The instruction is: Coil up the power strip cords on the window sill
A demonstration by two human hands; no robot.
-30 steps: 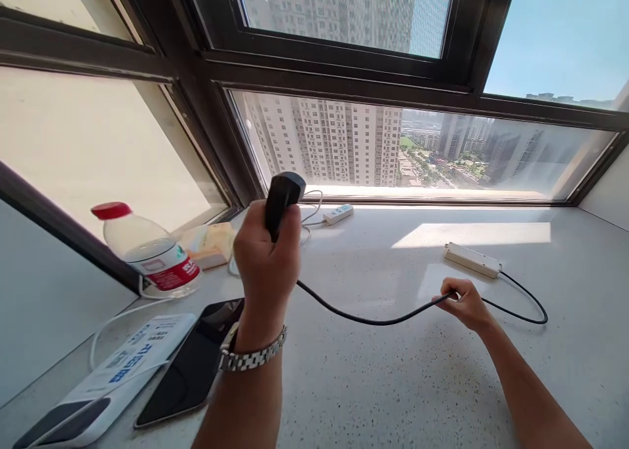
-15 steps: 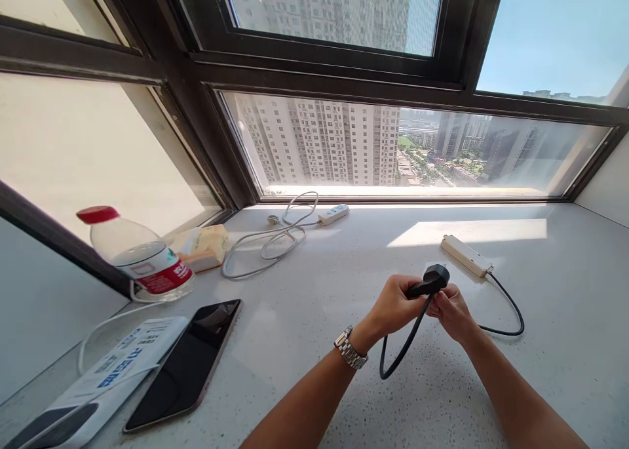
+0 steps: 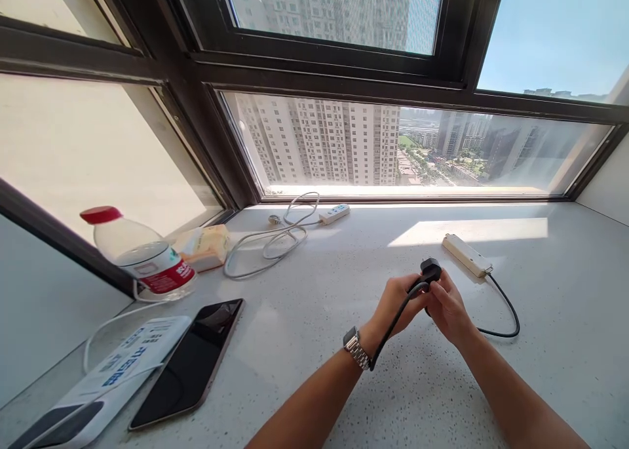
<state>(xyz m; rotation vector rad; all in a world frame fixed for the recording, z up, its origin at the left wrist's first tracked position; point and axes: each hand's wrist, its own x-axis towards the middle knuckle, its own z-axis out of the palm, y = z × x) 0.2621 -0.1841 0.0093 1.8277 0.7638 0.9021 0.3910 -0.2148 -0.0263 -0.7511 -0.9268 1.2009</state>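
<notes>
Only the head view here, looking down at a speckled sill (image 3: 344,292) under a big window.

Both hands are together right of centre, over the sill. The left hand (image 3: 399,303), with a watch (image 3: 356,347) on its wrist, is curled around the black cord (image 3: 393,328) just below the plug (image 3: 430,269). The right hand (image 3: 448,309) sits right against it, fingers closed on the cord and plug from the other side. So both are gripping, neither is spread. The plug pokes up between the two hands, on the far side of the knuckles.

From the plug a loop of cord hangs near, down toward the left wrist. The rest comes out on the right, bows along the sill and runs to the beige power strip (image 3: 466,255) lying just beyond the hands, far and to the right. The strip's long axis runs diagonally, far-left to near-right, and the right hand is the nearer one to it.

Off to the left, well apart from the hands: a bottle (image 3: 140,255) with a red cap, a phone (image 3: 189,364) face up, a white pack (image 3: 93,387) beside it. Far along the window, a white cable (image 3: 268,242) coiled loosely, ending at a white strip (image 3: 334,214).
</notes>
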